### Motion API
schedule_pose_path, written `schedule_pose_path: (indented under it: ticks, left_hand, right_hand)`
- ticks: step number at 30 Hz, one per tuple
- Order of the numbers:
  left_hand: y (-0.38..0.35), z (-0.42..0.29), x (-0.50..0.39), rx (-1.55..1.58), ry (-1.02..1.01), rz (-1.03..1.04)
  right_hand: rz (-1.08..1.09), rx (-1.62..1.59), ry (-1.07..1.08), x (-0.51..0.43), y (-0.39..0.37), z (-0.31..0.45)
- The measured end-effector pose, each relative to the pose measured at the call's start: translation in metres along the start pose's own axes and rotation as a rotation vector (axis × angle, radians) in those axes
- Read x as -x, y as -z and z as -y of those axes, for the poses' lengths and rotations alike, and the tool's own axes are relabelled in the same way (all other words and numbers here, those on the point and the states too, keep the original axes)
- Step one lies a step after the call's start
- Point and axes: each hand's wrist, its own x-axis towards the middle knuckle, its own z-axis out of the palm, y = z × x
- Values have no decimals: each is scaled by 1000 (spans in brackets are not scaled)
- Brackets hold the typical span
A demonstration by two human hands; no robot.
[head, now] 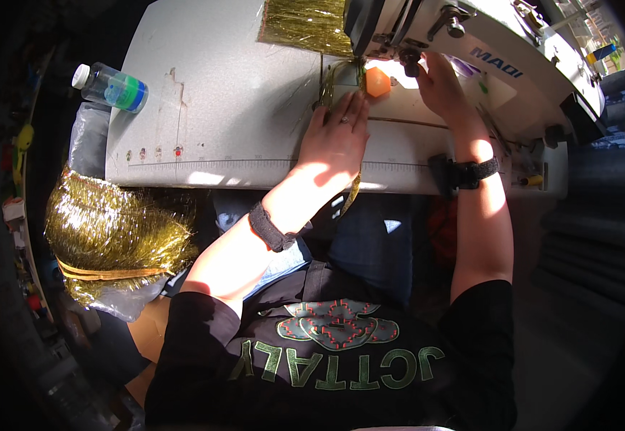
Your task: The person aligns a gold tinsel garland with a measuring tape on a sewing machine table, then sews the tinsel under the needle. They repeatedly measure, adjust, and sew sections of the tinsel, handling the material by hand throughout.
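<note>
A white MAQI sewing machine [485, 59] stands on a pale worktable [226, 124] with a printed ruler along its front edge. Gold tinsel fringe [304, 24] lies behind the needle area, and a narrow gold strip [353, 196] hangs over the front edge below my left hand [342, 129]. That hand lies palm down, fingers together, pressing on the strip in front of the presser foot. Beside its fingertips is an orange hexagonal piece [378, 82]. My right hand [441, 89] reaches under the machine arm, right of the needle area; its fingertips are partly hidden behind a black knob [410, 60].
A clear bottle with a white cap [112, 89] lies at the table's left edge. Below it hangs a large bundle of gold tinsel [118, 231] tied with an orange band. A yellow-handled tool [531, 180] rests near the right front corner. Tinsel threads lie left of my left hand.
</note>
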Motion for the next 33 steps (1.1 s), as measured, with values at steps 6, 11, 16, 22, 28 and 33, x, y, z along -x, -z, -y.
schedule_pose_path:
  ticks: [6, 11, 16, 22, 28, 33]
  left_hand:
    - [6, 0, 11, 56, -28, -33]
    - [7, 1, 13, 84, -41, -16]
    - [7, -1, 11, 65, -18, -6]
    - [3, -1, 6, 48, 1, -15]
    - [0, 1, 5, 59, 1, -21]
    - [-5, 6, -1, 88, 4, -39]
  right_hand:
    - [4, 3, -25, 0, 2, 6]
    - [25, -36, -47, -2, 4, 11]
    - [87, -51, -151, 5, 14, 29]
    - [30, -45, -307, 49, 5, 56]
    - [-252, 69, -127, 103, -12, 86]
    - [-321, -18, -197, 113, -11, 90]
